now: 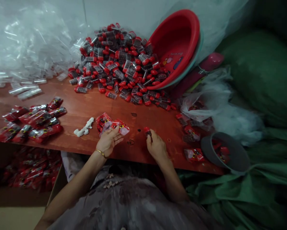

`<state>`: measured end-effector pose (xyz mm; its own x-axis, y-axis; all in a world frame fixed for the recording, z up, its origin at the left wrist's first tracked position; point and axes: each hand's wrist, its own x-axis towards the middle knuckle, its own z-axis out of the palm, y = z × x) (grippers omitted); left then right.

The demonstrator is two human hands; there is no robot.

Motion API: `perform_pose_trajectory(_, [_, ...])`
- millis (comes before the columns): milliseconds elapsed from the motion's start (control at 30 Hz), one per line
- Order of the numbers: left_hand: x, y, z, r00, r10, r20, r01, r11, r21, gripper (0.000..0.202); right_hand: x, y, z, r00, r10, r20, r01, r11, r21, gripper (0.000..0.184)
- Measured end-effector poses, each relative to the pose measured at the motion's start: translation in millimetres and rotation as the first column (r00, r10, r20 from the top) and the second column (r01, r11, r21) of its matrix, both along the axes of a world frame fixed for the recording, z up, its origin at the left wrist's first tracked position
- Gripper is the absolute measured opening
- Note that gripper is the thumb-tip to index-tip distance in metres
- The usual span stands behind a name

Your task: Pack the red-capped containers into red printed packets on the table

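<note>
Between the thumb and fingers of my left hand (110,142) is a red printed packet (120,126), its clear part facing up. Beneath and beside it lie more flat red packets (103,120) on the table. My right hand (157,147) grips a small red-capped container (147,131), mostly hidden by the fingers. The two hands are apart, near the front edge of the reddish wooden table (124,107). Left of the packets sits a crumpled white strip (84,127).
A heap of red-capped clear containers (119,64) rises at the back, against a tilted red basin (179,41). Filled packets (35,119) lie at the left, above a box of more packets (35,169). Clear tubes (26,91) and a grey bowl (236,156) flank the table.
</note>
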<state>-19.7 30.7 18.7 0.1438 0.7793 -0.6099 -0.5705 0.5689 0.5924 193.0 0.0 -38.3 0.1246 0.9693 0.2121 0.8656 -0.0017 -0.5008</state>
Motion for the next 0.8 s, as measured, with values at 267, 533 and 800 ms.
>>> perform_pose_trajectory(267, [11.3,-9.8,-3.3,0.997,0.041,-0.062,-0.032,0.99,0.14,0.047,-29.1,-29.0,38.2,0.565,0.036,-0.825,-0.296,0.942,-0.161,0.031])
perform_pose_trajectory(533, [8.3,-10.1,-0.9,0.995,0.015,-0.099,0.0,0.988,0.151,0.047,-34.3,-35.6,47.9,0.616,0.088,-0.783,-0.286,0.951,-0.119,0.025])
perform_pose_trajectory(800, [0.8,-6.4,-6.7,0.973,-0.104,-0.204,0.155,0.955,0.254,0.042,-33.0,-32.2,55.7,0.717,0.21,-0.665,-0.348,0.934,-0.081,0.02])
